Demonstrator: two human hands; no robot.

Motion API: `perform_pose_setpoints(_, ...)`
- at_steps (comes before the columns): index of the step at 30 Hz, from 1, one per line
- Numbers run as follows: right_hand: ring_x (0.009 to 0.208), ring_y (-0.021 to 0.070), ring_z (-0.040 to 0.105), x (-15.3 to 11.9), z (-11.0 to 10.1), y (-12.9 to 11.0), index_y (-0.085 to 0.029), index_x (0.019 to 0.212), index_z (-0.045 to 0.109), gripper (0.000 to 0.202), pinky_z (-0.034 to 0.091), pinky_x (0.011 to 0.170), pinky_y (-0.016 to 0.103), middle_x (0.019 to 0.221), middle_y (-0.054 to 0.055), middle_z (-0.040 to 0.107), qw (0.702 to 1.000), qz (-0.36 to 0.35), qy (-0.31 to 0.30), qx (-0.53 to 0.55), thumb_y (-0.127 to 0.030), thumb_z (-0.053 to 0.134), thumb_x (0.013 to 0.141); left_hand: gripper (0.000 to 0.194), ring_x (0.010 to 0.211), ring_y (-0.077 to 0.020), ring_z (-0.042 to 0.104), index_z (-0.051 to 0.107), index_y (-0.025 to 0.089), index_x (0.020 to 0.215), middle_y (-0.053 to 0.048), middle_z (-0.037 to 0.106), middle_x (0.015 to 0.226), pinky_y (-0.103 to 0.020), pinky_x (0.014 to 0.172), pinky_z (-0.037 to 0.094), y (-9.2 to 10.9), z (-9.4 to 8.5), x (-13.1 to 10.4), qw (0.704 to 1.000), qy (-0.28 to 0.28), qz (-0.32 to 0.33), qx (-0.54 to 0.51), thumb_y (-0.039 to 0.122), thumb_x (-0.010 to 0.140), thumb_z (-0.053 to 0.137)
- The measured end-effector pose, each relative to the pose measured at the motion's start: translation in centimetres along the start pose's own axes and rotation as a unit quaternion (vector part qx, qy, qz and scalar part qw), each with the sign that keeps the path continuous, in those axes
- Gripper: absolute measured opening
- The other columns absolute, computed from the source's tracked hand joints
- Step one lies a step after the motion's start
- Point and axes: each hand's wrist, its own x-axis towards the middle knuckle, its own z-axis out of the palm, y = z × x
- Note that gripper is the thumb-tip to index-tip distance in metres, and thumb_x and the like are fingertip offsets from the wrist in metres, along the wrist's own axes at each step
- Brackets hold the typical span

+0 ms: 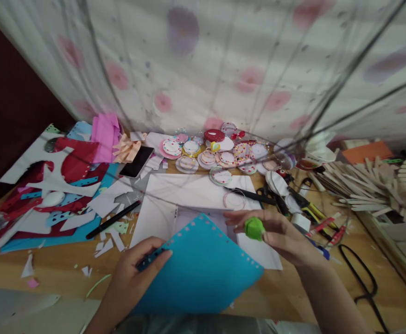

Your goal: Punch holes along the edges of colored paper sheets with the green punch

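A sheet of blue paper (203, 269) with a row of small holes along its upper edges is tilted up in front of me. My left hand (142, 269) pinches its left edge between thumb and fingers. To the right of the sheet, my right hand (275, 234) is closed on a small bright-green object that looks like a paper punch (254, 228); it is apart from the blue paper. Behind the sheet lie white paper (175, 185) and a pale, shallow box-like piece (185, 220), partly hidden by the blue paper.
Decorated paper discs (220, 157) line the back by the curtain (203, 60). Left are coloured scraps (67, 185), a phone (136, 161) and a black pen (112, 220). Pliers (309, 206), scissors (364, 290) and wooden sticks (373, 185) lie right.
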Motion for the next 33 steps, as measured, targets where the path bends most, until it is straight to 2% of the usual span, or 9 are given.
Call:
perform_pose_setpoints(4, 0.107, 0.027, 0.06, -1.7, -0.2, -0.1, -0.024, 0.103, 0.07, 0.03, 0.046, 0.091, 0.038, 0.115, 0.009, 0.066, 0.995, 0.035, -0.006, -0.094, -0.039, 0.073, 0.077, 0.019, 0.067, -0.0156, 0.06, 0.068, 0.023, 0.079, 0.001, 0.067, 0.075, -0.019, 0.058, 0.047, -0.1, -0.2, 1.0, 0.994, 0.063, -0.067, -0.067, 0.041, 0.072, 0.069)
perform_pose_setpoints(8, 0.084, 0.0205, 0.062, -2.7, -0.2, 2.1, -0.024, 0.1, 0.069, 0.026, 0.05, 0.074, 0.03, 0.093, 0.005, 0.069, 0.991, 0.025, 0.103, -0.087, -0.035, 0.072, 0.078, 0.023, 0.065, -0.0149, 0.057, 0.067, 0.022, 0.08, 0.001, 0.064, 0.072, -0.019, 0.056, 0.045, -0.1, -0.3, 1.7, 0.991, 0.071, -0.079, -0.08, 0.043, 0.071, 0.07)
perform_pose_setpoints(11, 0.086, 0.021, 0.06, -3.7, -0.2, 3.8, -0.025, 0.099, 0.067, 0.022, 0.049, 0.075, 0.03, 0.099, 0.006, 0.067, 0.977, 0.014, 0.205, -0.064, -0.035, 0.069, 0.08, 0.024, 0.058, -0.0126, 0.051, 0.064, 0.021, 0.074, 0.003, 0.058, 0.065, -0.019, 0.051, 0.04, -0.8, -0.4, 1.8, 0.994, 0.055, -0.073, -0.066, 0.044, 0.074, 0.068)
perform_pose_setpoints(14, 0.083, 0.0189, 0.055, -4.8, 0.0, 4.9, -0.027, 0.098, 0.064, 0.019, 0.046, 0.073, 0.028, 0.096, 0.003, 0.062, 0.967, 0.02, 0.248, -0.059, -0.034, 0.067, 0.081, 0.027, 0.055, -0.0115, 0.047, 0.06, 0.02, 0.067, 0.004, 0.051, 0.06, -0.019, 0.049, 0.038, -1.5, -0.3, 1.7, 0.994, 0.053, -0.067, -0.063, 0.045, 0.073, 0.069)
perform_pose_setpoints(20, 0.071, 0.0168, 0.05, -6.1, 1.3, 6.4, -0.025, 0.096, 0.06, 0.021, 0.041, 0.062, 0.026, 0.08, 0.001, 0.056, 0.963, 0.067, 0.248, -0.088, -0.042, 0.063, 0.082, 0.029, 0.057, -0.0127, 0.049, 0.057, 0.02, 0.065, 0.004, 0.051, 0.06, -0.02, 0.052, 0.04, -1.5, -0.1, 1.7, 0.996, 0.06, -0.044, -0.042, 0.045, 0.074, 0.069)
perform_pose_setpoints(24, 0.053, 0.0134, 0.041, -5.7, 2.7, 7.4, -0.022, 0.093, 0.059, 0.032, 0.033, 0.05, 0.025, 0.058, -0.005, 0.044, 0.948, 0.129, 0.279, -0.086, -0.053, 0.054, 0.086, 0.03, 0.058, -0.0149, 0.053, 0.062, 0.022, 0.077, 0.003, 0.057, 0.063, -0.021, 0.049, 0.042, -2.8, -0.9, 1.9, 0.99, 0.098, -0.096, -0.042, 0.052, 0.074, 0.066)
perform_pose_setpoints(27, 0.049, 0.013, 0.042, -4.8, 3.9, 8.0, -0.021, 0.085, 0.057, 0.037, 0.033, 0.048, 0.025, 0.056, -0.005, 0.045, 0.946, 0.169, 0.26, -0.093, -0.058, 0.053, 0.084, 0.037, 0.076, -0.022, 0.064, 0.066, 0.027, 0.095, 0.0, 0.069, 0.081, -0.025, 0.057, 0.051, -4.2, -1.6, 2.0, 0.979, 0.118, -0.154, -0.061, 0.057, 0.074, 0.065)
perform_pose_setpoints(29, 0.05, 0.0134, 0.044, -3.9, 4.5, 8.1, -0.022, 0.076, 0.054, 0.037, 0.034, 0.049, 0.025, 0.055, -0.004, 0.047, 0.955, 0.162, 0.231, -0.093, -0.057, 0.051, 0.086, 0.04, 0.094, -0.0261, 0.065, 0.067, 0.029, 0.1, -0.001, 0.071, 0.099, -0.026, 0.066, 0.054, -4.6, -1.8, 2.1, 0.971, 0.133, -0.186, -0.076, 0.056, 0.071, 0.068)
perform_pose_setpoints(33, 0.053, 0.0142, 0.046, -1.1, 4.8, 8.1, -0.022, 0.068, 0.048, 0.038, 0.037, 0.051, 0.026, 0.057, -0.003, 0.051, 0.967, 0.119, 0.206, -0.092, -0.053, 0.046, 0.09, 0.04, 0.105, -0.0273, 0.064, 0.066, 0.029, 0.103, -0.001, 0.07, 0.111, -0.026, 0.071, 0.056, -3.9, -1.6, 3.3, 0.974, 0.095, -0.171, -0.115, 0.056, 0.074, 0.066)
